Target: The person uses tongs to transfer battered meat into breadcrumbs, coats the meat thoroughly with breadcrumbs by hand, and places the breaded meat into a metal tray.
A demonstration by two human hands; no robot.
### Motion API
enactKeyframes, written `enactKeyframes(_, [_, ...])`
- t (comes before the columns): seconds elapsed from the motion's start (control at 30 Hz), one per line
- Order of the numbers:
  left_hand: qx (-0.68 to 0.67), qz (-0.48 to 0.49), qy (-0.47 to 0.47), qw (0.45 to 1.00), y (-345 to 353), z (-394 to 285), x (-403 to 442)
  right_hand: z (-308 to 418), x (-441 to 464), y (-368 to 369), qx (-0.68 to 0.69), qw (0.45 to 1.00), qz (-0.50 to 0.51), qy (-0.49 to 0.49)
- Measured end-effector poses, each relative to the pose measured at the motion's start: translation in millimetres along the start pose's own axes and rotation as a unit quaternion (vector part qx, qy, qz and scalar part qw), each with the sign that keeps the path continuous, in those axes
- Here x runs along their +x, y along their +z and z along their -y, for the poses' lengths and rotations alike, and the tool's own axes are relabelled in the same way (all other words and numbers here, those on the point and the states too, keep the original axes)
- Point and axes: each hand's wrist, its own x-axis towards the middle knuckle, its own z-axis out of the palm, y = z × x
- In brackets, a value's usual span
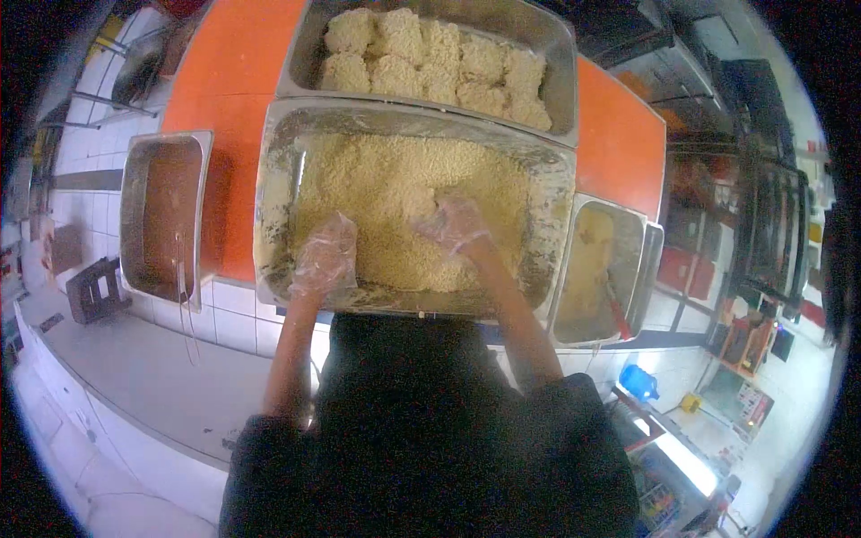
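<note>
A deep metal pan [549, 211] in front of me holds a thick bed of pale, grainy crumbs [359, 170]. My right hand [455, 224], in a clear plastic glove, has its fingers curled against a crumb-coated piece [415, 203] near the pan's middle. That piece blends into the crumbs, so its outline is hard to make out. Also gloved, my left hand [328, 255] rests at the pan's near left over the crumbs, fingers loosely extended and partly blurred, with nothing visible in it.
Behind stands another metal pan [300, 67] with several crumb-coated pieces [439, 58] in rows. A reddish-brown-bottomed metal pan [134, 211] is on the left. To the right, a metal pan [565, 309] holds yellowish contents and a red-handled utensil [617, 309]. An orange surface [238, 117] lies beneath.
</note>
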Motion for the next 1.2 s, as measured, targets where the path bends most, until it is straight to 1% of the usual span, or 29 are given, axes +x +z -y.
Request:
enactKeyframes(0.07, [-0.008, 0.013, 0.017, 1.0, 13.4, 6.6, -1.7, -1.3, 0.7, 4.0, 0.019, 1.0, -0.004, -0.025])
enactKeyframes(0.13, [-0.001, -0.026, -0.041, 0.999, 20.1, 4.9, -2.8, -0.2, -3.7, 0.4, 0.038, 0.998, -0.009, -0.048])
enactKeyframes(0.2, [-0.008, -0.012, -0.056, 0.998, -0.8, -9.6, 2.0, 29.2, -20.0, -34.5, -0.134, 0.99, 0.016, 0.027])
enactKeyframes(0.23, [-0.015, 0.003, -0.068, 0.998, -8.1, -14.8, 2.0, 31.4, -26.5, -27.2, -0.132, 0.991, 0.02, 0.029])
enactKeyframes(0.27, [-0.015, 0.006, -0.067, 0.998, -5.4, -15.0, 0.0, 32.4, -31.7, -20.0, -0.176, 0.984, -0.021, 0.008])
enactKeyframes(0.3, [0.007, -0.026, -0.02, 0.999, -3.3, -15.4, -2.0, 31.2, -38.3, -14.9, -0.221, 0.973, -0.062, -0.012])
enactKeyframes(0.33, [0.029, -0.058, 0.026, 0.998, -1.5, -15.2, -4.0, 26.6, -52.1, -13.3, -0.22, 0.974, -0.061, -0.008])
enactKeyframes(0.37, [0.03, -0.055, 0.029, 0.998, 1.0, -12.8, -4.1, 21.9, -68.1, -18.6, -0.187, 0.977, -0.074, -0.073])
enactKeyframes(0.43, [-0.023, 0.064, -0.036, 0.997, 7.5, -5.2, -2.6, 2.1, -84.5, -26.7, -0.154, 0.975, -0.088, -0.138])
enactKeyframes(0.47, [-0.024, 0.064, -0.037, 0.997, 12.2, 3.2, -8.6, -12.9, -90.7, -25.4, -0.214, 0.976, 0.001, -0.045])
enactKeyframes(0.5, [-0.117, 0.08, 0.045, 0.989, 18.3, 14.1, -19.4, -26.2, -97.3, -19.6, -0.269, 0.958, 0.089, 0.048])
enactKeyframes(0.57, [-0.208, 0.094, 0.132, 0.965, 41.7, 21.5, -18.4, -45.5, -108.3, -4.7, -0.248, 0.965, 0.08, 0.037])
enactKeyframes(0.63, [-0.028, 0.082, 0.225, 0.97, 70.1, 17.5, -9.7, -56.0, -112.3, 13.3, -0.198, 0.977, 0.08, 0.002])
enactKeyframes(0.67, [-0.026, 0.083, 0.228, 0.97, 69.0, 9.5, -5.9, -58.4, -114.3, 21.9, -0.169, 0.981, 0.091, -0.006])
enactKeyframes(0.7, [-0.301, 0.15, 0.077, 0.939, 64.4, -5.4, -1.9, -57.4, -111.2, 28.0, -0.144, 0.983, 0.111, -0.008])
enactKeyframes(0.73, [-0.427, 0.184, 0.002, 0.885, 43.4, -26.9, 5.5, -56.8, -107.2, 31.1, -0.121, 0.984, 0.131, 0.0])
enactKeyframes(0.77, [-0.543, 0.199, -0.079, 0.812, 22.1, -48.7, 12.9, -59.1, -101.7, 32.5, -0.094, 0.985, 0.145, 0.007])
enactKeyframes(0.8, [-0.33, 0.218, -0.006, 0.918, -34.4, -82.6, 18.8, -61.4, -95.6, 33.6, -0.07, 0.986, 0.153, 0.015])
enactKeyframes(0.83, [-0.097, 0.223, 0.068, 0.967, -64.3, -99.0, 25.5, -65.0, -91.7, 32.3, -0.049, 0.99, 0.132, 0.015])
enactKeyframes(0.87, [-0.094, 0.226, 0.07, 0.967, -49.1, -87.3, 33.3, -69.4, -87.3, 29.7, -0.029, 0.996, 0.088, 0.012])
enactKeyframes(0.93, [-0.047, 0.143, 0.123, 0.981, -11.3, -62.8, 44.0, -64.7, -90.2, 16.2, 0.001, 0.998, -0.069, -0.012])
enactKeyframes(0.97, [-0.031, 0.116, 0.14, 0.983, -2.7, -58.1, 49.2, -55.8, -87.4, 1.2, 0.288, 0.95, -0.109, 0.055])
enactKeyframes(1.0, [-0.008, 0.083, 0.13, 0.988, -1.5, -63.3, 55.1, -50.7, -83.9, -2.7, 0.425, 0.893, -0.118, 0.089])
enactKeyframes(1.03, [0.015, 0.05, 0.119, 0.992, 0.5, -70.2, 58.6, -45.4, -80.4, -6.9, 0.552, 0.814, -0.139, 0.119])
enactKeyframes(1.07, [0.038, 0.014, 0.11, 0.993, 1.7, -78.2, 66.1, -42.9, -69.8, -7.1, 0.264, 0.953, -0.118, 0.092])
enactKeyframes(1.1, [0.061, -0.025, 0.102, 0.993, 4.1, -86.2, 75.2, -37.8, -58.5, -11.4, -0.053, 0.993, -0.085, 0.057])
enactKeyframes(1.13, [0.07, -0.043, 0.099, 0.992, 7.1, -94.3, 80.5, -28.8, -49.6, -12.3, -0.054, 0.993, -0.086, 0.059])
enactKeyframes(1.17, [0.08, -0.061, 0.095, 0.99, 11.7, -101.5, 85.7, -14.1, -40.1, -15.5, -0.095, 0.991, -0.09, 0.015])
enactKeyframes(1.2, [0.114, -0.045, 0.093, 0.988, 20.5, -106.1, 89.5, -7.8, -34.4, -16.2, -0.133, 0.986, -0.093, -0.033])
